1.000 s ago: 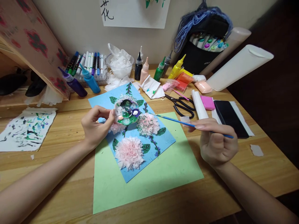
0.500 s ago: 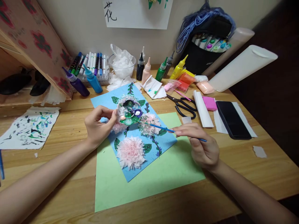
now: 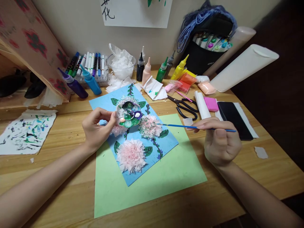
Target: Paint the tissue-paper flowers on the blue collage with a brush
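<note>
My left hand (image 3: 97, 128) pinches the rim of a small round paint palette (image 3: 128, 114) with green, purple and white paint, holding it above the blue card (image 3: 102, 103). That card carries pink tissue flowers (image 3: 132, 155) with green leaves and lies on a green sheet (image 3: 171, 177). My right hand (image 3: 219, 142) is closed on a thin blue paintbrush (image 3: 182, 126), held nearly level. The brush tip points left and hovers over the right-hand flower (image 3: 150, 126), just right of the palette.
Along the back stand paint bottles (image 3: 91, 84), a marker tray (image 3: 91, 65), a bowl of tissue (image 3: 122, 65) and a black marker bag (image 3: 204, 53). Scissors (image 3: 185, 106), pink clay (image 3: 211, 104) and a black phone (image 3: 234, 118) lie at right. A paint-smeared paper (image 3: 26, 131) lies at left.
My right hand drew the brush back to the right, away from the palette where its tip touched half a second ago. My left hand kept the palette still.
</note>
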{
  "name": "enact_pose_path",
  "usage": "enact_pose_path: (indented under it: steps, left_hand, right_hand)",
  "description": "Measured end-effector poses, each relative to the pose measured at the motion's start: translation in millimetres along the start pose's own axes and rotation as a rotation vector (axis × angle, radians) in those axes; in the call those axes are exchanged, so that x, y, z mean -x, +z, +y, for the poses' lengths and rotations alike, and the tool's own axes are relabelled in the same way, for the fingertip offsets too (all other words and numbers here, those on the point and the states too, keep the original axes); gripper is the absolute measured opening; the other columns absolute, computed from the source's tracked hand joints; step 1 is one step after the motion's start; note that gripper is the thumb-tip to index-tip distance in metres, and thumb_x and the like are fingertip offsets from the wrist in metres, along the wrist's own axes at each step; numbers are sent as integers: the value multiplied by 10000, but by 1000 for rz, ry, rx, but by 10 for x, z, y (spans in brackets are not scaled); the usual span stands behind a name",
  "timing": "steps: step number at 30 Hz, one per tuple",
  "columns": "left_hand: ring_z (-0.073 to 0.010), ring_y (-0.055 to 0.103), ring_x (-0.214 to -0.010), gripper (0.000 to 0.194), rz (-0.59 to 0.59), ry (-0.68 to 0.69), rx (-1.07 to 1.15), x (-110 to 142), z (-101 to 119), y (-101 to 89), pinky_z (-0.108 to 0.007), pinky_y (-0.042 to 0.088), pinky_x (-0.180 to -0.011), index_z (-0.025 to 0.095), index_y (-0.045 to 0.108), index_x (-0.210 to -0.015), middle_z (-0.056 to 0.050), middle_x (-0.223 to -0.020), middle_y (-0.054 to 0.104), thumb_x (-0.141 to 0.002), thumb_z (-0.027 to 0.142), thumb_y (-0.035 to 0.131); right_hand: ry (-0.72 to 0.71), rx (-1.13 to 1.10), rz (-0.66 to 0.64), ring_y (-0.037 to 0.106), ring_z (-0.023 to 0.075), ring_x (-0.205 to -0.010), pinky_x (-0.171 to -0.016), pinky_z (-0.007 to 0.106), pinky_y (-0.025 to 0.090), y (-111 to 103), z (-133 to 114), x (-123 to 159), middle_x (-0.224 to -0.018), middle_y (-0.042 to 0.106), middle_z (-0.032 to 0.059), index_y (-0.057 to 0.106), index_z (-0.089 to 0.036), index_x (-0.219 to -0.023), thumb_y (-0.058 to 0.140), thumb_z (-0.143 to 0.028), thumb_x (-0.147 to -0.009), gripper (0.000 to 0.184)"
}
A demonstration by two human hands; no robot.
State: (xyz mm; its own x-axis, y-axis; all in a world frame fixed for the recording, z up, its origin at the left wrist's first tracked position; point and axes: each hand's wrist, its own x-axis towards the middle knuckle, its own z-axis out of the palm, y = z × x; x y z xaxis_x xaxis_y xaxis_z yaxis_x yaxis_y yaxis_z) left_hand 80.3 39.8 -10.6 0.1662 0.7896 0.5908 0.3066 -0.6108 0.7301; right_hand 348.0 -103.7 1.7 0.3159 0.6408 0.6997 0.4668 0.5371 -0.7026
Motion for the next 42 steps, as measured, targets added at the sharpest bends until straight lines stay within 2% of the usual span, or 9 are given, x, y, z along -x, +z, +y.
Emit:
enact_pose_path:
  steps: [8,15,19,24,29,34,39,42]
  left_hand:
    - [-88,558,-474,130,-7,22,12,-8,-1,-7,-244,469,-433,206,588,-668,19,-602,630,-711,153,698]
    - [-74,551,-484,113,-13,23,-15,-14,-2,-21,-224,466,-437,193,599,-669,31,-602,632,-714,185,702]
    - [-76,550,-475,112,3,12,-11,-14,10,-5,-221,454,-436,191,597,-660,26,-593,623,-710,186,697]
    - [-71,541,-474,123,18,20,-16,-13,12,10,-204,433,-439,194,590,-656,37,-594,625,-689,167,705]
    - [-73,539,-474,126,15,24,-2,-11,12,10,-207,432,-443,191,589,-661,33,-592,624,-692,143,701]
    - [-82,549,-482,126,6,20,23,-7,8,6,-222,445,-448,196,601,-676,20,-607,625,-696,116,696]
    - [-45,540,-488,149,4,59,63,-14,-9,0,-157,435,-453,170,599,-670,30,-601,620,-686,58,696]
    - [-30,536,-491,147,5,73,65,-17,-15,3,-133,433,-463,157,602,-674,33,-607,622,-682,45,697]
  right_hand:
    - [-19,65,-47,609,176,-703,-569,333,483,11,33,15,-745,679,21,669,-246,-892,407,-244,-903,263]
    - [-50,100,22,627,202,-698,-643,389,524,13,7,11,-697,680,20,667,-282,-875,411,-279,-901,257]
    - [-84,134,-43,626,190,-694,-642,370,515,25,-2,6,-713,684,20,674,-272,-882,416,-241,-898,261]
    - [-113,113,27,627,191,-689,-612,367,499,29,7,3,-708,686,9,676,-283,-888,413,-242,-899,266]
    - [-112,139,-66,634,190,-711,-648,370,505,24,3,11,-729,689,14,677,-269,-908,421,-221,-891,262]
    - [-128,92,17,623,180,-694,-628,353,489,29,-6,3,-714,686,12,681,-268,-899,413,-231,-897,270]
    - [-134,119,-73,625,181,-722,-663,352,490,24,-21,-7,-730,691,16,680,-245,-904,420,-220,-895,261]
    - [-137,94,-33,619,176,-712,-655,348,490,29,-23,-12,-715,684,11,676,-243,-890,407,-224,-899,270]
